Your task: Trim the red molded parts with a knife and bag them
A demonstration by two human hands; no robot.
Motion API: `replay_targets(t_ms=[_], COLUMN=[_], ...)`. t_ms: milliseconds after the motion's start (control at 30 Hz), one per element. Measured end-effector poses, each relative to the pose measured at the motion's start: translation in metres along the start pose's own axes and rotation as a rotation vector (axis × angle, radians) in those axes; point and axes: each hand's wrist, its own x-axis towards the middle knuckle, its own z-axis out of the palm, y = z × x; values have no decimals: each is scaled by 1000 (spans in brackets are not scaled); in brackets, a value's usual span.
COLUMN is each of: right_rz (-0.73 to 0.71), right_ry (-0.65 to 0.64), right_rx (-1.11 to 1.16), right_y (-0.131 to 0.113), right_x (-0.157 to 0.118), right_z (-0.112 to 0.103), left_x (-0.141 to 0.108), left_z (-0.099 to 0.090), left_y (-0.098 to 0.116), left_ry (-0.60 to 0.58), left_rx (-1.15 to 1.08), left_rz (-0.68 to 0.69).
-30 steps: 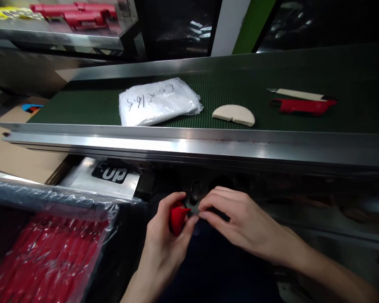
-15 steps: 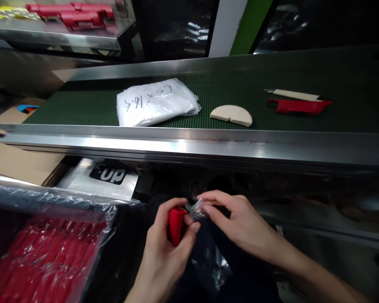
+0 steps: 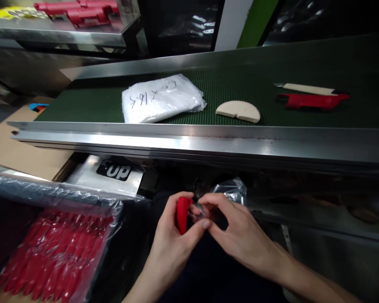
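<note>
My left hand (image 3: 169,242) is closed around a small red plastic part (image 3: 182,215), which stands on end between thumb and fingers. Close beside it, my right hand (image 3: 240,229) pinches a clear plastic bag (image 3: 233,188). Most of the bag shows behind the right hand's knuckles, puffed out, and a crumpled bit is between the two hands. Both hands' fingertips nearly meet there, so the exact grip on the film is partly hidden.
A conveyor with a green belt (image 3: 97,99) and metal rail (image 3: 189,141) runs ahead. On it lie a pack of bags (image 3: 162,99), a beige half-disc (image 3: 238,110), a knife (image 3: 308,89) and a red part (image 3: 316,101). A lined bin (image 3: 118,206) at left holds bagged red parts (image 3: 57,252).
The bag, which hung down below my hands, is now up behind my right hand. My right hand has moved closer to the left. The view has shifted slightly left.
</note>
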Motion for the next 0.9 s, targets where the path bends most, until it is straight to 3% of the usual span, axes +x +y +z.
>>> replay_targets(t_ms=[200, 333, 467, 600, 733, 900], right_rz=[-5, 6, 15, -82, -123, -55], right_ry=[-65, -59, 126, 307, 378, 355], right_rx=[-2, 14, 12, -24, -79, -165], right_y=[3, 7, 13, 14, 17, 23], right_x=[-1, -4, -8, -8, -5, 1], right_z=[-3, -4, 3, 17, 30, 28], left_x=[8, 11, 8, 7, 16, 17], left_z=[-4, -5, 1, 9, 12, 17], left_y=[-5, -6, -13, -22, -27, -31], left_ry=[-125, -185, -55, 72, 209, 326], left_rx=[-31, 16, 153, 355, 439, 469], left_rz=[-113, -100, 35, 226, 374, 506])
